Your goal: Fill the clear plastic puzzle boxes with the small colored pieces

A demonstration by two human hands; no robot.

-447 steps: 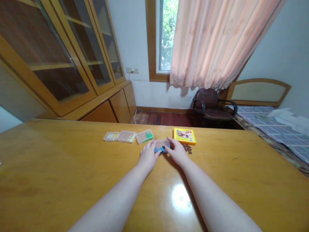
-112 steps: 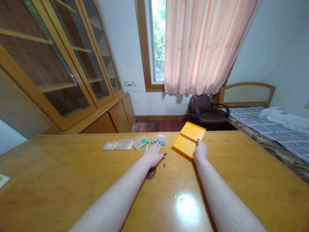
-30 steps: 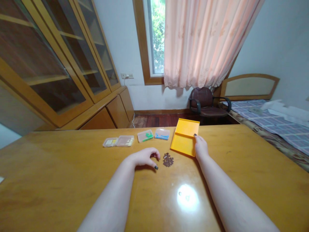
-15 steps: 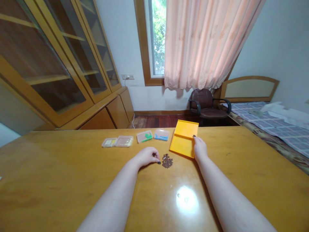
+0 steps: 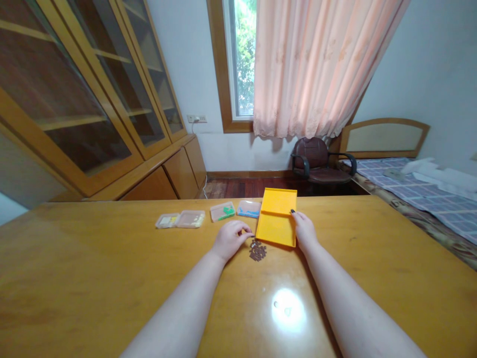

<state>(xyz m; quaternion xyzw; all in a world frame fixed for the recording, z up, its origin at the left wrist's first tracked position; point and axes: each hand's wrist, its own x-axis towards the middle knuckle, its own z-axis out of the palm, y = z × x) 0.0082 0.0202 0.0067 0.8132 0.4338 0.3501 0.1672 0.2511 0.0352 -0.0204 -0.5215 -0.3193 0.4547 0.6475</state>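
An open yellow box (image 5: 276, 223) lies on the wooden table (image 5: 93, 278). My right hand (image 5: 304, 230) grips its right edge, thumb on the rim. A small heap of brown pieces (image 5: 257, 251) sits just in front of the box's near left corner. My left hand (image 5: 230, 238) rests beside the heap, fingers curled and pinched near the box's corner; what they hold is too small to see.
Several small clear plastic cases (image 5: 181, 219) (image 5: 222, 211) (image 5: 249, 208) stand in a row behind my left hand. Glass-door cabinets (image 5: 93, 99) line the left wall. A dark chair (image 5: 316, 161) and a bed (image 5: 421, 191) stand beyond the table's far edge.
My right hand has slid the yellow box left, toward the brown heap. My left hand has moved forward and right to the box's corner.
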